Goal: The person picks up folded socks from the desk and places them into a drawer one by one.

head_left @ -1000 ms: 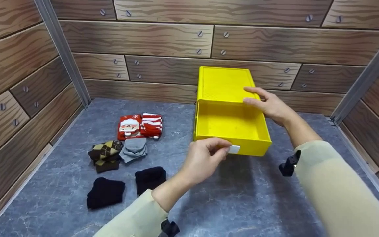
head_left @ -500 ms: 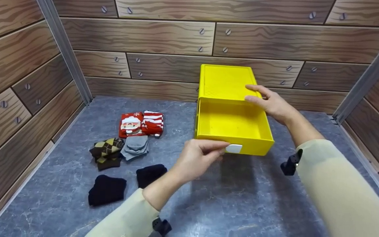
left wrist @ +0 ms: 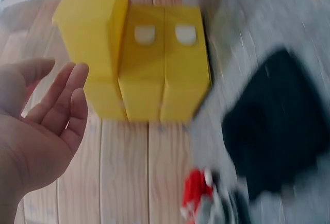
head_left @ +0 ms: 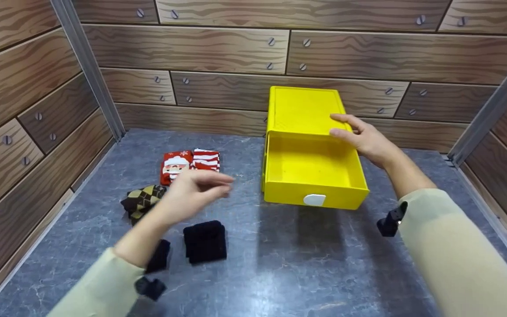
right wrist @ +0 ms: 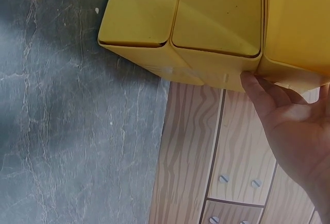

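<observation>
A yellow drawer unit [head_left: 304,108] stands by the back wall, its top drawer [head_left: 315,192] pulled out with nothing inside. Two lower drawers with white knobs [left wrist: 186,34] appear closed in the left wrist view. My right hand [head_left: 368,141] rests on the unit's upper right edge, fingers against its side wall [right wrist: 211,69]. Holding nothing, my left hand [head_left: 194,196] hovers over folded socks, fingers loosely extended. Beneath and around it are red Santa socks [head_left: 176,159], brown argyle socks [head_left: 141,198] and black socks [head_left: 205,242]. The grey socks are hidden behind it in the head view.
Another black sock bundle [head_left: 160,256] lies partly under my left forearm. A grey marbled tabletop [head_left: 262,273] extends in front of the unit. Wood-patterned walls [head_left: 218,48] and metal corner posts [head_left: 90,66] enclose the back and sides.
My left hand has let go of the white knob on the top drawer and swung left over the socks. My right hand stays on the unit; the drawer remains pulled out.
</observation>
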The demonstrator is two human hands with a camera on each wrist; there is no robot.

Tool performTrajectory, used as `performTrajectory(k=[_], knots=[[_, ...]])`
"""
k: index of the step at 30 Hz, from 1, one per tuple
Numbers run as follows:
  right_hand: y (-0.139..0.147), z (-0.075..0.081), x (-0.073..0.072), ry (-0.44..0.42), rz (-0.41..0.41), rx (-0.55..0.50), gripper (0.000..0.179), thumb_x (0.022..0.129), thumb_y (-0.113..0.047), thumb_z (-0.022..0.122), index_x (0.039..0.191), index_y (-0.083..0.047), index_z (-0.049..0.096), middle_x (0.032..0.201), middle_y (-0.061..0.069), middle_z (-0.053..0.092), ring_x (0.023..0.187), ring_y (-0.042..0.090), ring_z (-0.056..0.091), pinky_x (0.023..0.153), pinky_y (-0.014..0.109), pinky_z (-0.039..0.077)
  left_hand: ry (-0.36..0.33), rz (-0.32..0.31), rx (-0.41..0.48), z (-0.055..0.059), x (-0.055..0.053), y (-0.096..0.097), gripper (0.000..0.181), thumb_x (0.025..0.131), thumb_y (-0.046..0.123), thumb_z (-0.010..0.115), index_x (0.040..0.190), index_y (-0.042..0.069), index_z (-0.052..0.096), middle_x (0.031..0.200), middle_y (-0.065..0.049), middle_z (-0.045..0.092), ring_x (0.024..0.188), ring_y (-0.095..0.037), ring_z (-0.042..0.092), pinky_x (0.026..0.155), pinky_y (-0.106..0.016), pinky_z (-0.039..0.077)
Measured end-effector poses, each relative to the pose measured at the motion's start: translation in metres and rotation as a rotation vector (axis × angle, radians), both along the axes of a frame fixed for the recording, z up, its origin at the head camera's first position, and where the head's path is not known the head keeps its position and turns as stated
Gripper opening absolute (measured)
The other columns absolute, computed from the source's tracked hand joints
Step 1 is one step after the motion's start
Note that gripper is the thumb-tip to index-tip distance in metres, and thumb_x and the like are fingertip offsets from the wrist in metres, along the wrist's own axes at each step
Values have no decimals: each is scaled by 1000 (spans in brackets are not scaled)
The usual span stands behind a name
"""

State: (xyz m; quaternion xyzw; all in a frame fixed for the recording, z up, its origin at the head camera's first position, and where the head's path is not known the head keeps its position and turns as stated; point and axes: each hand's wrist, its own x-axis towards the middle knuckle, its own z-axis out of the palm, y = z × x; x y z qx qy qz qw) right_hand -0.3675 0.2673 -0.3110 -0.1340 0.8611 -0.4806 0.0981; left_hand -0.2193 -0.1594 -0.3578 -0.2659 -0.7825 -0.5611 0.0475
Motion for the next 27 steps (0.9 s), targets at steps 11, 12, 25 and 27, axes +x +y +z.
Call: performTrajectory(k=[11, 12, 25, 27], knots=[[1, -1, 0, -7, -7, -4, 83, 102, -55, 66, 169, -24, 29, 169, 22, 24, 142, 40, 38, 119, 60, 35, -94, 79, -135, -32, 9, -84, 20, 95, 12, 81, 114, 5, 82, 107, -8, 79, 90, -10, 71, 77, -24, 59], [1, -1, 0, -7, -7, -3, 82, 102, -55, 66, 169, -24, 29, 169, 22, 23, 142, 39, 38, 119, 60, 35, -103, 78, -151, -35, 11, -91, 21, 96, 13, 81, 114, 5, 82, 107, -9, 79, 89, -10, 71, 77, -24, 59], [-1, 0, 2, 12, -3, -8, 79, 104, -52, 65, 169, -24, 30, 167, 22, 26, 140, 38, 41, 116, 57, 38, -287, 57, -260, -80, 37, -172, 38, 95, 18, 81, 127, 0, 75, 129, -16, 72, 115, -26, 68, 95, -26, 54], [-1, -1, 3, 13, -6, -4, 80, 103, -53, 65, 169, -24, 30, 167, 22, 26, 140, 38, 41, 117, 58, 38, -303, 26, -255, -84, 39, -179, 39, 95, 15, 81, 129, -3, 73, 129, -19, 71, 115, -28, 69, 94, -25, 54]])
